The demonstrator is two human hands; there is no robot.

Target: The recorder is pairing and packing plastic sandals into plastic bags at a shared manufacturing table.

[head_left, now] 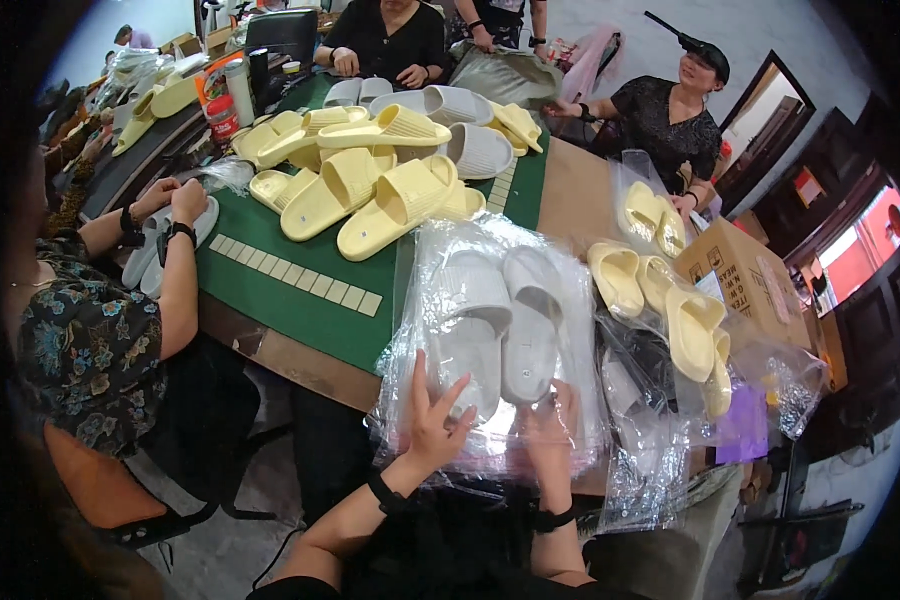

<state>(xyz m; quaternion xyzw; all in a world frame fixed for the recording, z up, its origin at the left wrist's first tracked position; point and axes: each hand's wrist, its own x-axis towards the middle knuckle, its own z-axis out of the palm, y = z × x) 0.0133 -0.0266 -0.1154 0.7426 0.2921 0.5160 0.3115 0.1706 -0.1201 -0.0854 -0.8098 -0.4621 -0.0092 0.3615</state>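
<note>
Beyond bagged grey slippers [475, 290]: heaped yellow slippers [400, 205] | carton [745, 275] rightward | left grip [432, 430] splayed; right grip [550, 425]: can't tell (half hidden)

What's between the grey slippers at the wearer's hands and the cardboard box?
Head view: yellow slippers and clear plastic lie between the grey slippers and the box.

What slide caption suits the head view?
Both hands at grey slippers amid clear plastic, with yellow slippers piled beyond.

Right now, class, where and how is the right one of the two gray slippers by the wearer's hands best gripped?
Probably pinch the gray slipper at its heel, coming from the wearer's side: the rounded heel points that way, while a broad strap spans the far end.
</note>
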